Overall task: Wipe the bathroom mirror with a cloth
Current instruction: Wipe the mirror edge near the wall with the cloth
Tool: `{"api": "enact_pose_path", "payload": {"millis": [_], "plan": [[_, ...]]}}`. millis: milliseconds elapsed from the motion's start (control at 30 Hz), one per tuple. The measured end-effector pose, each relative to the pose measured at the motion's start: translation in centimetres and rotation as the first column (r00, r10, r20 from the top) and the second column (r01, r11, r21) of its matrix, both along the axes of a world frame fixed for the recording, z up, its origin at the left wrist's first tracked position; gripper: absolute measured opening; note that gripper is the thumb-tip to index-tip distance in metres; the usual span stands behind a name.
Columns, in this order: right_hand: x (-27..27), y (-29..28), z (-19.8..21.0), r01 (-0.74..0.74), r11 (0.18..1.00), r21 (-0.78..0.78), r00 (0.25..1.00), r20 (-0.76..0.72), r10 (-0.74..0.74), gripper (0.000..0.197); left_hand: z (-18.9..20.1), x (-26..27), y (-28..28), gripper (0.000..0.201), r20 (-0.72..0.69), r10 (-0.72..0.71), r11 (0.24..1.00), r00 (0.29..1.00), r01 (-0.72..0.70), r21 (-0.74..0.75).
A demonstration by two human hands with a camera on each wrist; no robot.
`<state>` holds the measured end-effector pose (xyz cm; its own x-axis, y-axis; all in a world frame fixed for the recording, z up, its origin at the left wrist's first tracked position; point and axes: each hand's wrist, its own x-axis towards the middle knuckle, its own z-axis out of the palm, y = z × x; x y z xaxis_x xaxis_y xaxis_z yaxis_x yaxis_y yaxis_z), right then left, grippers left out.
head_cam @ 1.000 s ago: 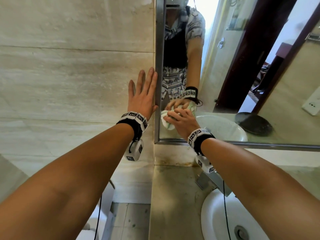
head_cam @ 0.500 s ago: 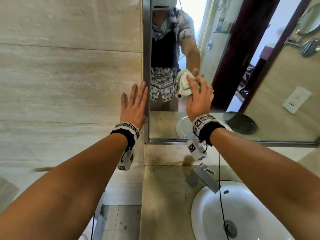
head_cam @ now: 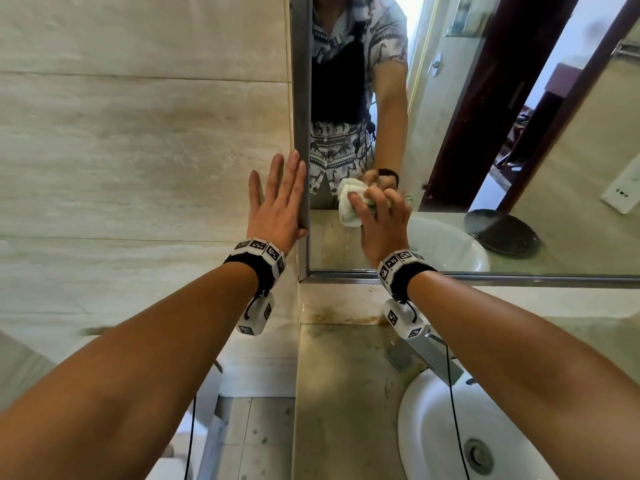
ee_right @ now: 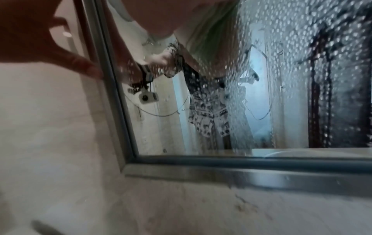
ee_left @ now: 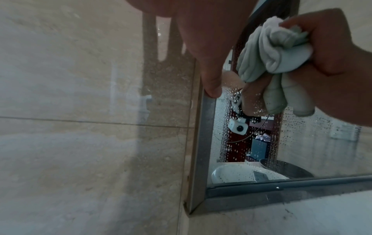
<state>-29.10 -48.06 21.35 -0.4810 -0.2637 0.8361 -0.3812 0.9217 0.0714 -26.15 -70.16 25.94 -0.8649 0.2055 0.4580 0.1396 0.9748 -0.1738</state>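
A metal-framed mirror (head_cam: 450, 143) hangs on the tiled wall above the sink; water drops speckle its glass (ee_right: 302, 63). My right hand (head_cam: 381, 220) grips a bunched white-and-green cloth (head_cam: 348, 206) and presses it on the glass near the lower left corner. The cloth (ee_left: 271, 52) shows crumpled in the fingers in the left wrist view. My left hand (head_cam: 277, 199) lies flat with straight fingers on the wall tile, its thumb (ee_left: 211, 85) touching the mirror's left frame (head_cam: 300, 168). The reflection shows a person in a patterned shirt.
A white sink (head_cam: 467, 438) with a chrome tap (head_cam: 426, 355) sits below on a stone counter (head_cam: 339, 393). Beige wall tiles (head_cam: 138, 150) fill the left. The mirror reflects a dark door and a round dark dish. The floor lies lower left.
The right hand with the cloth swept up the glass, then came back down toward the lower left corner. The left hand stayed flat beside the frame.
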Motion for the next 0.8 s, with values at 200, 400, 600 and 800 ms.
{"api": "enact_pose_path", "payload": {"millis": [200,400,600,800], "plan": [[1.3,-0.9,-5.9,-0.077,0.976,0.201,0.975,0.218,0.032,0.078,-0.3,0.0,-0.2,0.141,-0.021,-0.025,1.0,0.999,0.025,0.016],[2.1,-1.0,-5.4,-0.152,0.954,0.257,0.935,0.35,0.055,0.08,-0.1,0.3,-0.2,0.141,-0.028,-0.016,1.0,0.999,0.016,0.023],[3.8,-1.0,-2.2,-0.154,0.979,0.133,0.947,0.304,0.108,0.05,-1.1,1.8,0.3,0.124,-0.041,-0.009,0.996,0.999,0.013,0.094],[2.1,-4.1,2.0,-0.097,0.987,-0.127,0.994,0.029,0.102,0.041,-4.1,1.3,-0.1,0.131,0.005,-0.019,0.992,1.0,0.018,0.127]]}}
